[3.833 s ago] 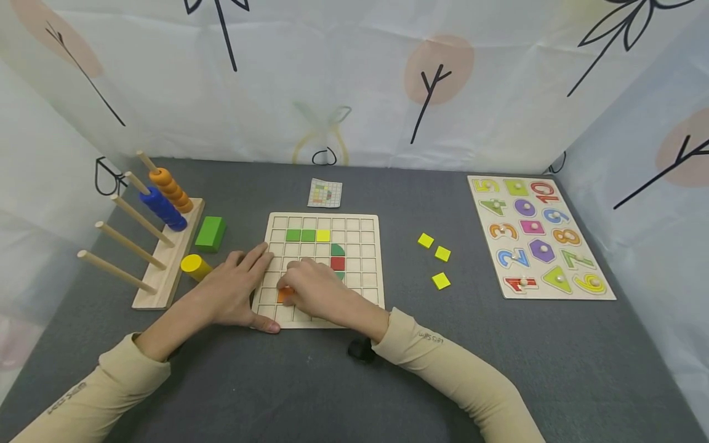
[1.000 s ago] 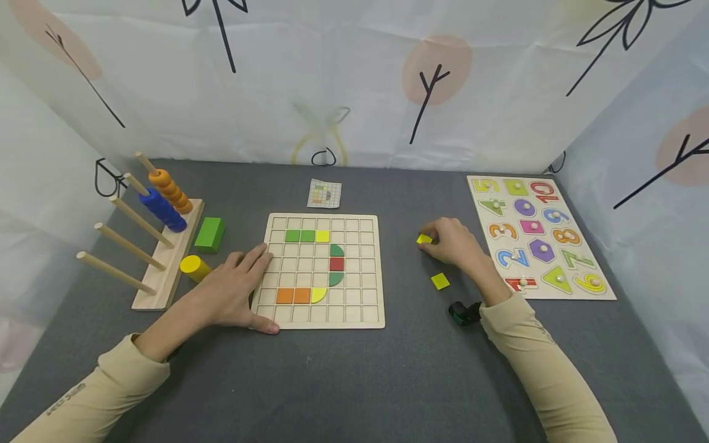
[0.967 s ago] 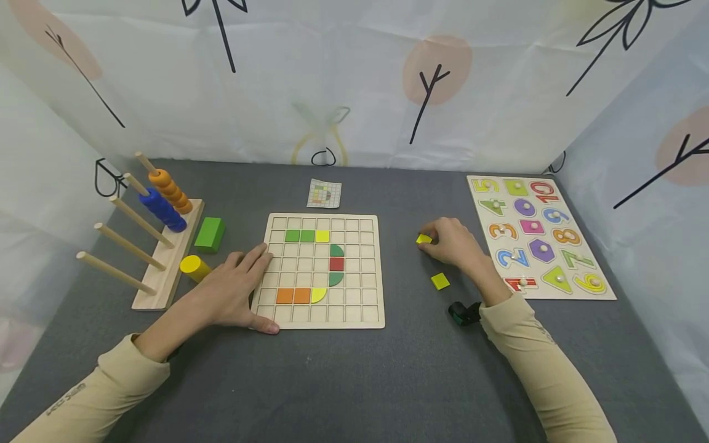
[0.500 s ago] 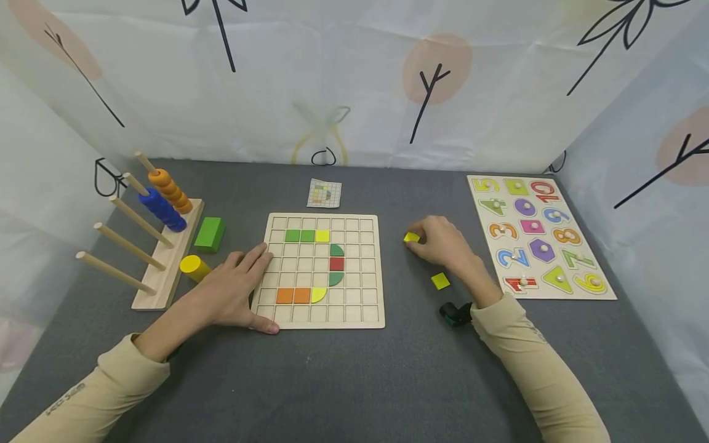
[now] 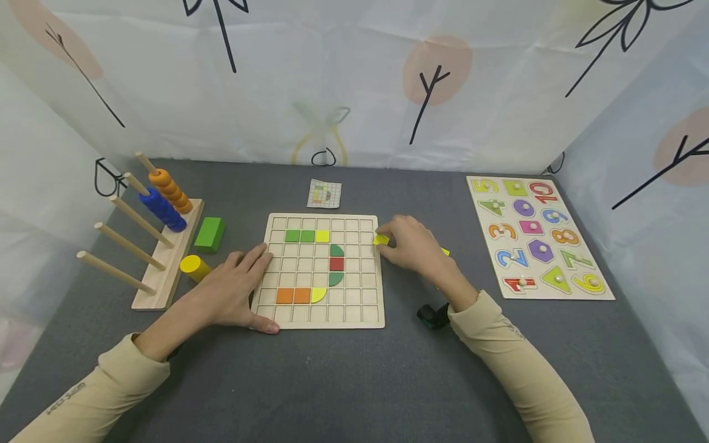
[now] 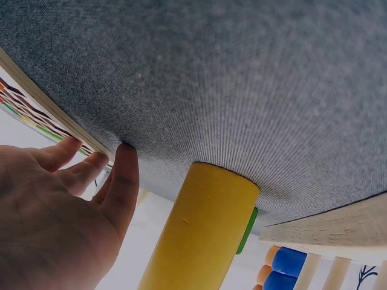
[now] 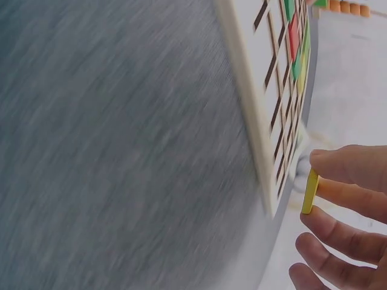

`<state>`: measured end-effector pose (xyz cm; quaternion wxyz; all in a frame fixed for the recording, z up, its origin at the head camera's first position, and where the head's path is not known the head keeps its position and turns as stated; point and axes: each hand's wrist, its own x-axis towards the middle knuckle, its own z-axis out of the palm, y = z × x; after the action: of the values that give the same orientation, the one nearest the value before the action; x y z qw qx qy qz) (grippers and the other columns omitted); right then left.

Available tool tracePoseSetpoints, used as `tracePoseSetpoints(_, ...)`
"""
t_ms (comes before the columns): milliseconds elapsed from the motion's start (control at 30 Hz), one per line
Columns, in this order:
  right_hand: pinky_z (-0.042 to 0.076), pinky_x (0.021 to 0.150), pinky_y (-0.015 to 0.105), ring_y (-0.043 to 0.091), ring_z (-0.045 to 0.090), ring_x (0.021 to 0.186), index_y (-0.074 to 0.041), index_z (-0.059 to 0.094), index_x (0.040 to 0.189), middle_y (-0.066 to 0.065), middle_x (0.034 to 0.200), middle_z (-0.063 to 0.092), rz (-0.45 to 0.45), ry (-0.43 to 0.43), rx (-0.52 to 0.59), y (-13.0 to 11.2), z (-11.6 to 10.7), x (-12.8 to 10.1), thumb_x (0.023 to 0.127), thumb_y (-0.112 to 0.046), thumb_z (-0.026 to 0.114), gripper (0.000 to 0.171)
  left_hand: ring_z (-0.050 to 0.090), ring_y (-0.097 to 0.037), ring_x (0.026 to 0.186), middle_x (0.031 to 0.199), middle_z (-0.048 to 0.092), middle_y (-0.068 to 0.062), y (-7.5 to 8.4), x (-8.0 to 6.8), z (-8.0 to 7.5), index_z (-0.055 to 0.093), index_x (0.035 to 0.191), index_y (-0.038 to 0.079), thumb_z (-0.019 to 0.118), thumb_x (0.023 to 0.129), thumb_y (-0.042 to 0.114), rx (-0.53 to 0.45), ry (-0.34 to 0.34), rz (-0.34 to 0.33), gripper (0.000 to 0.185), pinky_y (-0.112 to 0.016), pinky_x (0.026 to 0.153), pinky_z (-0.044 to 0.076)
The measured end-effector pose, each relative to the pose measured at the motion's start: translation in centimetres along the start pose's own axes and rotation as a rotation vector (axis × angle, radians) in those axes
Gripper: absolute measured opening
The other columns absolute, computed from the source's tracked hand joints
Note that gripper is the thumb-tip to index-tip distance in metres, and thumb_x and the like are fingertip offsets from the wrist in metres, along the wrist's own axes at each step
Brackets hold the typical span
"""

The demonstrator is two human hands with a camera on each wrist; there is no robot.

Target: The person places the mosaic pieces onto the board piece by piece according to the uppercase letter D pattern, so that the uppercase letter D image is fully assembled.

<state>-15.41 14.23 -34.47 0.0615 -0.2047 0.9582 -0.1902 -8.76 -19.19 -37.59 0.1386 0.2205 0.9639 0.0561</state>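
My left hand (image 5: 235,289) rests with spread fingers along the left edge of the wooden grid board (image 5: 357,314). My right hand (image 5: 412,246) pinches a yellow square tile (image 5: 381,239) between thumb and fingers over the board's right edge; the right wrist view shows this tile (image 7: 310,192) edge-on. Set in the grid are green squares (image 5: 301,235), a yellow square (image 5: 323,235), a red square (image 5: 336,264) between two green rounded pieces (image 5: 336,250), orange squares (image 5: 293,296) and a yellow rounded piece (image 5: 318,295). Another yellow tile (image 5: 445,251) peeks out behind my right hand.
Left of the board stand a peg stacker (image 5: 160,271) with blue and orange rings, a green block (image 5: 210,235) and a yellow cylinder (image 5: 195,267). A pattern card (image 5: 324,194) lies behind the board. A number puzzle (image 5: 540,237) lies far right.
My right hand has left the orange tiles on the board, taken a yellow tile from the table at right and carried it left to the board's edge. My left hand has stayed put.
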Motion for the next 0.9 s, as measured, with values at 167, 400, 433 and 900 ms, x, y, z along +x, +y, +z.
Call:
tracePoseSetpoints(167,0.057,0.076,0.039,0.026,0.068,0.097,-0.003,0.075,0.12,0.014,0.11,0.075,-0.018,-0.035,-0.005,-1.8,0.8,0.8,0.092,-0.015,0.073,0.031,0.041,-0.055,0.138,0.165,0.027,-0.028,0.0,0.0,0.0,0.031,0.157,-0.002,0.074,0.059,0.088,0.0,-0.002,0.0,0.141,-0.066,0.107,0.044)
tracePoseSetpoints(400,0.057,0.07,0.032,0.025,0.07,0.101,-0.005,0.076,0.12,0.012,0.112,0.076,-0.097,-0.067,0.006,-4.1,1.9,1.5,0.092,-0.016,0.073,0.029,0.041,-0.056,0.138,0.165,0.027,-0.028,0.0,-0.1,-0.1,0.03,0.157,-0.002,0.075,0.059,0.087,0.0,-0.002,0.003,0.14,-0.066,0.106,0.044)
tracePoseSetpoints(433,0.055,0.067,0.03,0.025,0.069,0.099,-0.006,0.077,0.119,0.012,0.111,0.075,-0.115,-0.071,0.006,-4.5,2.1,1.6,0.092,-0.016,0.073,0.028,0.041,-0.056,0.138,0.165,0.027,-0.028,0.0,-0.1,-0.1,0.03,0.157,-0.002,0.075,0.059,0.087,0.0,-0.002,0.003,0.14,-0.066,0.106,0.044)
tracePoseSetpoints(900,0.055,0.078,0.031,0.024,0.066,0.107,-0.01,0.075,0.123,0.007,0.117,0.074,-0.228,-0.152,-0.001,-9.7,4.6,2.6,0.093,-0.014,0.072,0.031,0.041,-0.055,0.138,0.165,0.027,-0.028,-0.2,0.0,0.1,0.031,0.157,-0.002,0.075,0.06,0.087,-0.005,-0.003,0.002,0.139,-0.066,0.106,0.044)
